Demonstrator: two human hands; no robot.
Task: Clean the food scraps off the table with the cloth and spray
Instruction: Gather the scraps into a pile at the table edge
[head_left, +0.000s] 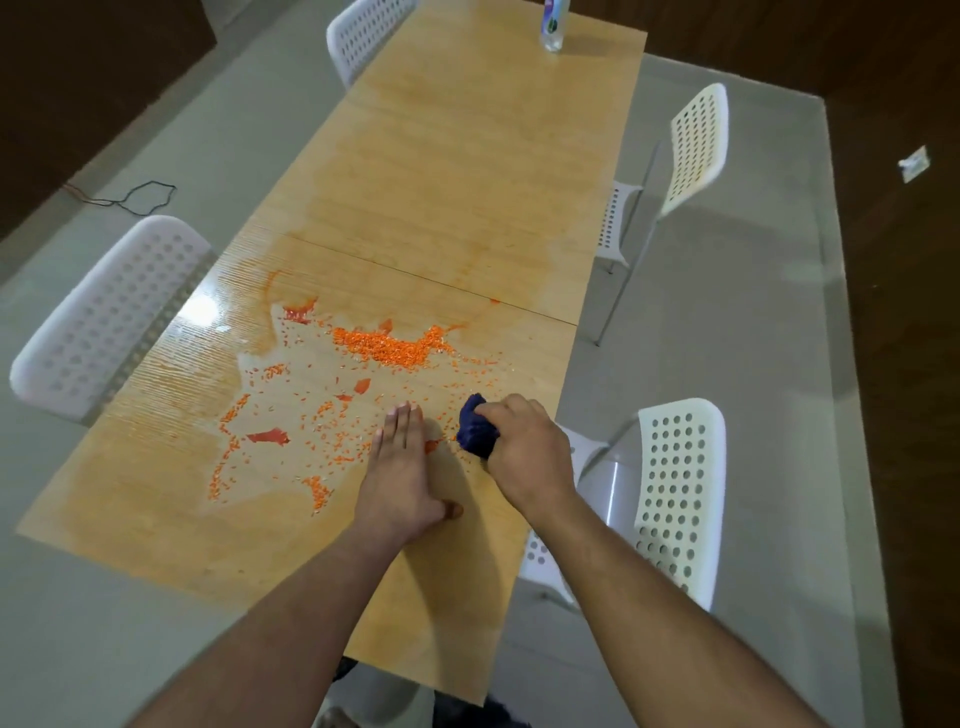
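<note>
The right hand (524, 447) grips a bunched dark blue cloth (477, 427), fingers curled round it, and presses it to the table (467, 182) close to the right edge, toward the near end. The left hand (402, 467) lies flat on the table just left of the cloth, fingers straight and together, thumb spread back toward the near edge; it holds nothing. A few orange grains lie between the two hands.

The scraps (387, 349) are small orange grains with some red pieces. The thickest heap sits mid-width, just on the near side of the seam that crosses the table. Thinner trails spread from it toward the left edge and down toward the left hand. The surface around them shines wet.

A bottle (554, 23), cut off by the frame so its top cannot be seen, stands at the far end near the right corner, well apart from the hands.

White perforated chairs (680, 499) stand along both long edges.
</note>
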